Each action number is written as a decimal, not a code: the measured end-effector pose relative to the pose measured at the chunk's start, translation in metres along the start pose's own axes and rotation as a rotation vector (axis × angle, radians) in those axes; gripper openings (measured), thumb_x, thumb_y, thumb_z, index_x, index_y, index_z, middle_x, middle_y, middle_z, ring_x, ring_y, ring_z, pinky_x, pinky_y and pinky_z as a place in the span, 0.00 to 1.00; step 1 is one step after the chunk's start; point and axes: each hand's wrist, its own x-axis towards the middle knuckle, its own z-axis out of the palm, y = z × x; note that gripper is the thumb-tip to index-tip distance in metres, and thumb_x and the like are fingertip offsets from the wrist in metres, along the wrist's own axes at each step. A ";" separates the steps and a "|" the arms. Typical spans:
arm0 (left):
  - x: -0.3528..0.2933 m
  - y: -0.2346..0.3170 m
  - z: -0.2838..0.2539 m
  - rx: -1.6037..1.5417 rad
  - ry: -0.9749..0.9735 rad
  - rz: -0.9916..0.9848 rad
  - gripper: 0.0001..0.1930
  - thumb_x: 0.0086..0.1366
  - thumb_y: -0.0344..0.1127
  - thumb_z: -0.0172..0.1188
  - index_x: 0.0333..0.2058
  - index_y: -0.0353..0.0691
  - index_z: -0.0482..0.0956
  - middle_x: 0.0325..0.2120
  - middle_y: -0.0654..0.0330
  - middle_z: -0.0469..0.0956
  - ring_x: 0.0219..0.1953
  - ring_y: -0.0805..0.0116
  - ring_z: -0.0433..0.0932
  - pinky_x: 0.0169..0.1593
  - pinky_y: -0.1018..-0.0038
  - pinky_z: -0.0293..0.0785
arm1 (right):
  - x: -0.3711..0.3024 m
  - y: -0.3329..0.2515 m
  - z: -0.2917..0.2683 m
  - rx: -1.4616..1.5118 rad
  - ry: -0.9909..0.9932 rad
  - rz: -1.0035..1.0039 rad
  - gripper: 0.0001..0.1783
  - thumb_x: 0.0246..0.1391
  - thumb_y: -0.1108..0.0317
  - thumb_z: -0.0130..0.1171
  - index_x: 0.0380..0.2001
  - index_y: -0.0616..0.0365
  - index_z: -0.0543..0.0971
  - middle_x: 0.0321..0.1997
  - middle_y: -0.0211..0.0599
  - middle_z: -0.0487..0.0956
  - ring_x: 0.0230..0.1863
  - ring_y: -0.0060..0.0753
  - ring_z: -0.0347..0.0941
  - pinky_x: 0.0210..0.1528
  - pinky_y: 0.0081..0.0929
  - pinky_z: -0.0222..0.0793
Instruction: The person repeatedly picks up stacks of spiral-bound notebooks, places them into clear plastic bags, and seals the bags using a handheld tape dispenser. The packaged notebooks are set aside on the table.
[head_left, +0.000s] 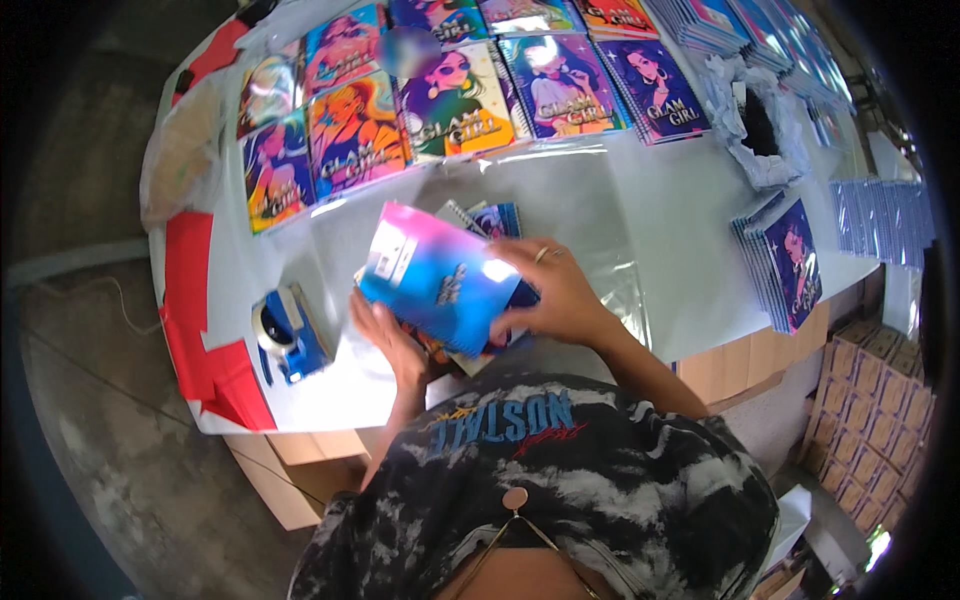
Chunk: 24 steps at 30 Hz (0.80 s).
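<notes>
Between both hands I hold a small pile of spiral notebooks (445, 275) tilted above the table, with a blue and pink back cover and a white label on top. My left hand (388, 335) supports it from the left and below, its fingers partly hidden. My right hand (560, 292) grips the right side, thumb and fingers at the edge. Just beyond the pile, more spiral notebooks (497, 219) lie on the table, mostly covered by it.
Rows of colourful illustrated notebooks (455, 105) fill the far side. A notebook stack (793, 265) stands at the right, near a crumpled plastic bag (755, 125). At the left are a blue tape dispenser (288, 335) and red covering (190, 290) along the table edge. Cartons (870, 415) are piled lower right.
</notes>
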 end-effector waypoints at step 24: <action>-0.010 0.018 -0.072 -0.668 -0.529 0.376 0.68 0.34 0.42 0.77 0.65 0.45 0.32 0.60 0.46 0.52 0.59 0.54 0.59 0.62 0.62 0.55 | -0.083 -0.044 0.025 0.821 0.184 0.159 0.64 0.23 0.64 0.78 0.63 0.57 0.48 0.56 0.44 0.64 0.60 0.39 0.59 0.63 0.38 0.53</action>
